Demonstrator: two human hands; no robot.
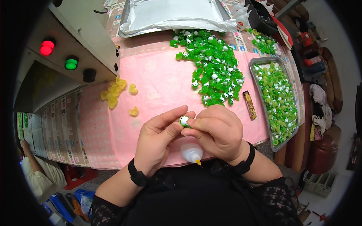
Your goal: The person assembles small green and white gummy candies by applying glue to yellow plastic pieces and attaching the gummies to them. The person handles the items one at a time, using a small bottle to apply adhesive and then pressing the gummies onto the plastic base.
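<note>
Between my two hands, over the front of the pink cloth (151, 75), is a small green and white plastic figure piece (184, 120) with a dark eye-like spot. My left hand (156, 133) pinches it from the left with thumb and fingers. From the right, the fingertips of my right hand (218, 130) press on it; part of the piece is hidden behind them. Below the hands, a white squeeze bottle (191, 153) with a yellow nozzle lies near the table edge. A large heap of similar green and white pieces (211, 64) spreads beyond my right hand.
Loose yellow curved pieces (113, 92) lie at left, beside a machine with red (47, 48) and green lamps. At right are a dark narrow packet (249, 105) and a metal tray (252, 69) full of pieces. A foil-lined tray (177, 15) stands behind. Another person's arm (32, 156) shows far left.
</note>
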